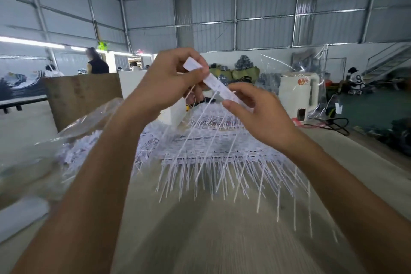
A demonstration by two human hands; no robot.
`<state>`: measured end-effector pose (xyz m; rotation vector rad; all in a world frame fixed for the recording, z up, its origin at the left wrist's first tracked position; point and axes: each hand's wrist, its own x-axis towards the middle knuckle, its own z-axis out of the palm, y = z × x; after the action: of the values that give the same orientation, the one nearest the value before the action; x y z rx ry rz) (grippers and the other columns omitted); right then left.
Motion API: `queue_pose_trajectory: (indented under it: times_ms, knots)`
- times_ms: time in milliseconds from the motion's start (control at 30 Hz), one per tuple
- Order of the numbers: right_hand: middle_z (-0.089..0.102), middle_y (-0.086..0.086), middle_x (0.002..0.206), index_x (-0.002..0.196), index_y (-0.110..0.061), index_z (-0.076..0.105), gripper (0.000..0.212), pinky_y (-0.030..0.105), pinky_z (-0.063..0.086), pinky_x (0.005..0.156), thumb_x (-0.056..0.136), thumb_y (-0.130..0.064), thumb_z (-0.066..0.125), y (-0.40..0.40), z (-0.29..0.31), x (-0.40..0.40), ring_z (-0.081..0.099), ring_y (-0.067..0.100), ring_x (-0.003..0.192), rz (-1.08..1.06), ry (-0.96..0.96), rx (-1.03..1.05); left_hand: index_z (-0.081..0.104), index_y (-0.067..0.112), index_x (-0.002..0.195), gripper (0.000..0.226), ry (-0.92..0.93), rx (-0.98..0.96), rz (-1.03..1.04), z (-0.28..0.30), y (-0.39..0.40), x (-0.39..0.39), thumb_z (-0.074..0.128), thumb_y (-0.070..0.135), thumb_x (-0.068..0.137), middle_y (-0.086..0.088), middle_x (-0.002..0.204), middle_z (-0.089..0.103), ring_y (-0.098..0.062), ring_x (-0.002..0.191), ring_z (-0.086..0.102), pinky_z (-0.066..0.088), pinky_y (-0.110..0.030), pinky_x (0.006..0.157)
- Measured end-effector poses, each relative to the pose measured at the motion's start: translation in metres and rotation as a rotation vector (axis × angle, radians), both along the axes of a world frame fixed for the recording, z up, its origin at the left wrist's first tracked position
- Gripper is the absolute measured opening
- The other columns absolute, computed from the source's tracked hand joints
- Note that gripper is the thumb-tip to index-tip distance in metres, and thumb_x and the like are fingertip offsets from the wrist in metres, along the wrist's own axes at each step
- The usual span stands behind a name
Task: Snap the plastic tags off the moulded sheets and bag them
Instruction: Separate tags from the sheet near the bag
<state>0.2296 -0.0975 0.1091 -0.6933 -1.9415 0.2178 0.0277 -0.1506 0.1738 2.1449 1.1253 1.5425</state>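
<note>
Head view: our left hand (169, 80) and right hand (255, 113) both pinch a white strip of tags (219, 87), held up above the moulded sheets (222, 153) on the table (222, 240). We judge an uneven twist could scatter tags past the bag (66, 140).

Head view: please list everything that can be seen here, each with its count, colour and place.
strip: one, white, held up between both hands
moulded sheets: a pile, count unclear, white, on the table behind the hands
bag: one, clear, on the table at left, with white pieces inside
table: one, beige, under everything
board: one, brown, upright at the table's far left
appliance: one, white, at right beyond the table
people: several, in the background, blurred
left hand: grips the strip's upper end
right hand: pinches the strip's lower end
</note>
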Motion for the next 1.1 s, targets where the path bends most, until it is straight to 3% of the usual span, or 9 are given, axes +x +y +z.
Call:
queue_pose_trajectory:
  times_ms: [100,200,500,667,833,1100]
  knots:
    - [0.07,-0.011,0.108,0.12,-0.023,0.069,0.026,0.032,0.051,0.088,0.095,-0.029,0.068,-0.002,0.011,0.013,0.063,0.008,0.1,-0.153,0.039,0.092,0.065,0.011,0.092,0.006,-0.132,0.076,0.013,-0.009,0.014,0.02,0.063,0.01,0.097,-0.007,0.081,0.074,-0.022,0.055,0.066,0.05,-0.028,0.046]
    - [0.071,-0.007,0.111,0.119,-0.02,0.07,0.026,0.038,0.052,0.088,0.094,-0.029,0.07,0.003,0.01,0.022,0.063,0.013,0.099,-0.221,0.023,0.136,0.066,0.013,0.092,0.007,-0.223,0.06,0.001,-0.019,0.03,0.027,0.063,0.011,0.098,-0.009,0.084,0.074,-0.021,0.055,0.065,0.049,-0.028,0.045]
    - [0.068,-0.003,0.107,0.115,-0.025,0.066,0.023,0.041,0.05,0.085,0.096,-0.037,0.065,0.03,-0.011,0.028,0.06,0.019,0.096,-0.342,-0.305,0.089,0.062,0.02,0.097,0.004,0.179,-0.154,0.017,-0.048,0.064,0.002,0.061,0.018,0.1,-0.003,0.08,0.075,-0.022,0.064,0.069,0.054,-0.027,0.054]
    - [0.067,-0.006,0.097,0.112,-0.031,0.066,0.027,0.033,0.046,0.074,0.095,-0.052,0.06,0.035,-0.015,0.025,0.059,0.015,0.082,-0.272,-0.333,0.02,0.063,0.018,0.101,0.005,0.256,-0.186,-0.067,-0.058,0.072,0.009,0.058,0.019,0.101,-0.003,0.082,0.075,-0.021,0.067,0.07,0.054,-0.027,0.056]
    - [0.064,-0.003,0.073,0.091,-0.03,0.064,0.022,0.036,0.047,0.065,0.098,-0.049,0.056,0.034,-0.013,0.027,0.058,0.013,0.067,-0.23,-0.364,-0.025,0.065,0.016,0.101,0.008,0.209,-0.159,-0.091,-0.062,0.074,0.017,0.058,0.021,0.102,-0.003,0.08,0.075,-0.019,0.065,0.07,0.052,-0.025,0.053]
    - [0.059,-0.011,0.067,0.097,-0.028,0.069,0.025,0.031,0.037,0.058,0.096,-0.05,0.058,0.033,-0.007,0.027,0.05,0.003,0.06,-0.271,-0.411,0.064,0.07,0.023,0.114,0.018,0.263,-0.167,-0.107,-0.063,0.073,0.002,0.064,0.016,0.098,0.0,0.094,0.075,-0.02,0.078,0.072,0.056,-0.03,0.062]
